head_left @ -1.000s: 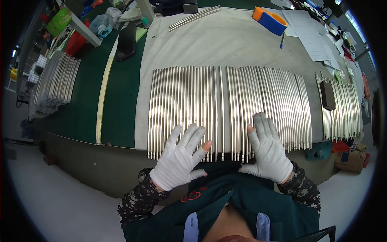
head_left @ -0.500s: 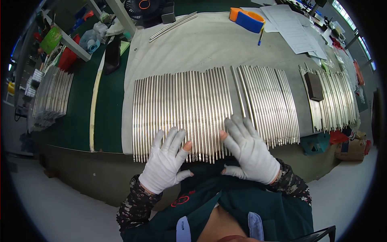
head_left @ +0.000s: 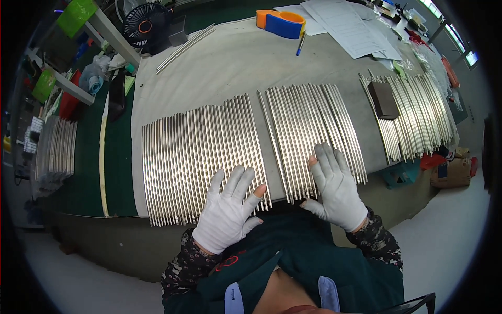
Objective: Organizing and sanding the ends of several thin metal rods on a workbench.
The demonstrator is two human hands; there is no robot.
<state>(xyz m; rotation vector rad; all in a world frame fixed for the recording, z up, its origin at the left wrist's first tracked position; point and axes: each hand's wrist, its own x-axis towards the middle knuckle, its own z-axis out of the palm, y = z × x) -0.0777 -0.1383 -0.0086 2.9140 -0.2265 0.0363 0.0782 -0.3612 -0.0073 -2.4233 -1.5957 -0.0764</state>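
Note:
Shiny thin metal rods lie side by side on the table in separate rows. My left hand (head_left: pixel 230 209), in a white glove with bare tips on some fingers, rests with its fingers apart on the near ends of the wide left row (head_left: pixel 198 157). On the near part of the middle row (head_left: pixel 308 125), my right hand (head_left: pixel 337 191), gloved the same way, lies with its fingers stretched out. One rod (head_left: pixel 272 146) stands slightly apart at the middle row's left edge. A strip of bare table separates the two rows. Neither hand grips anything.
At right, a dark block (head_left: pixel 383 100) lies on another rod group (head_left: pixel 418 115). A few loose rods (head_left: pixel 185 48), a fan (head_left: pixel 146 26), an orange-and-blue tape dispenser (head_left: pixel 282 24), a pen (head_left: pixel 300 44) and papers (head_left: pixel 350 31) lie at the back. Bagged rods (head_left: pixel 57 152) stand far left.
The view has turned, shifting the table leftward in the picture. My right hand has moved rightward from the left row's edge onto the middle row. My left hand stays on the left row.

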